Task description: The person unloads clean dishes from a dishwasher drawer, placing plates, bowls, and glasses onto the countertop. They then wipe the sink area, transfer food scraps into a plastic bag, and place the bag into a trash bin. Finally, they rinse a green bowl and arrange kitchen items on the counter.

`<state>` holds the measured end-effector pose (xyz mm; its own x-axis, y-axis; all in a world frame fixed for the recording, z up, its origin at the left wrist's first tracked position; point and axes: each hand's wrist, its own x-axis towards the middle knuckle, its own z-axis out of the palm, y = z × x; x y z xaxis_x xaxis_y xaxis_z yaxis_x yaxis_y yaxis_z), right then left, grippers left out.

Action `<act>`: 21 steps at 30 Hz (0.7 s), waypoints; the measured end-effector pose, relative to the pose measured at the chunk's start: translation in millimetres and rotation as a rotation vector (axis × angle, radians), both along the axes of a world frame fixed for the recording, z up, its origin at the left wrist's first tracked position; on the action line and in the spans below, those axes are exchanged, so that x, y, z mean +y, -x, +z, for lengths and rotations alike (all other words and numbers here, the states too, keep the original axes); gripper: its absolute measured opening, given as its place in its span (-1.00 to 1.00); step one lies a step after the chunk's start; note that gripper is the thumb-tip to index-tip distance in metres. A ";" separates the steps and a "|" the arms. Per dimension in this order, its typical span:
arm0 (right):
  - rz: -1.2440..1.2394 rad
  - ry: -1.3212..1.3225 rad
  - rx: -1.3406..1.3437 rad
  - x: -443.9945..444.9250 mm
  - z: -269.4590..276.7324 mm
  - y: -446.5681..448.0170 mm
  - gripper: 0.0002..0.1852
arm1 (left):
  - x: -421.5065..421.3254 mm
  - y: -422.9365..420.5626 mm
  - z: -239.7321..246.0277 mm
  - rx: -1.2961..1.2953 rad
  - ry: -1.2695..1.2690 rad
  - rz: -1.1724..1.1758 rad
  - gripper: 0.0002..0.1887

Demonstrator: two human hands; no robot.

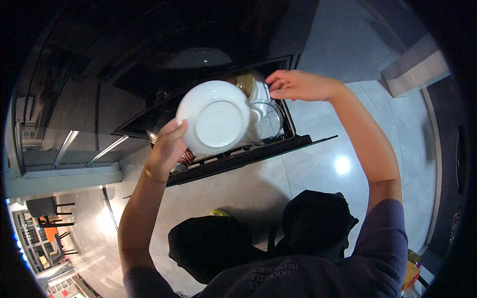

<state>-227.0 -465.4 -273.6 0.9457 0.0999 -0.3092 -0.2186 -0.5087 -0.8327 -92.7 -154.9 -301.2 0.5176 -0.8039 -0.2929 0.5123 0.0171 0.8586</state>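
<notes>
My left hand (169, 147) grips the left rim of a white plate (218, 126), whose underside with its foot ring faces the camera. The plate is held over an open pull-out wire rack (288, 124) and hides part of it. To the plate's right, my right hand (287, 85) is raised by the rack's right side, fingers loosely apart and holding nothing. Near those fingers stand a clear glass bowl or lid (269, 121) and an olive-coloured bowl (246, 85). A red patterned item (185, 158) shows partly below the plate's left edge.
Dark glossy cabinet fronts with metal handles (66, 149) stand at the left. The rack's dark front edge (242, 162) juts over the tiled floor (261, 178). Two black-clad knees (316, 223) are close below. Chairs (41, 206) stand far off at the lower left.
</notes>
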 end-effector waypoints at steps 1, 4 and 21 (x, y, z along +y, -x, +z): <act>-0.038 0.155 -0.032 0.8 -8.1 -6.0 -0.36 | -11.5 -4.6 -7.6 0.028 -0.008 -0.076 -0.58; -0.085 0.242 -0.077 0.9 -29.1 -14.6 -0.28 | -48.2 -9.7 -35.5 0.077 -0.003 -0.177 -0.63; 0.107 0.454 -0.084 -15.6 -98.0 -41.4 -0.30 | -80.9 -4.5 -106.0 -0.014 -0.350 -0.294 -0.61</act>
<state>-185.6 -481.1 -371.7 0.9610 0.0702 -0.2674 -0.0869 -0.8414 -0.5333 -88.3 -235.8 -407.1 0.2883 -0.7711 -0.5676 0.4405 -0.4195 0.7937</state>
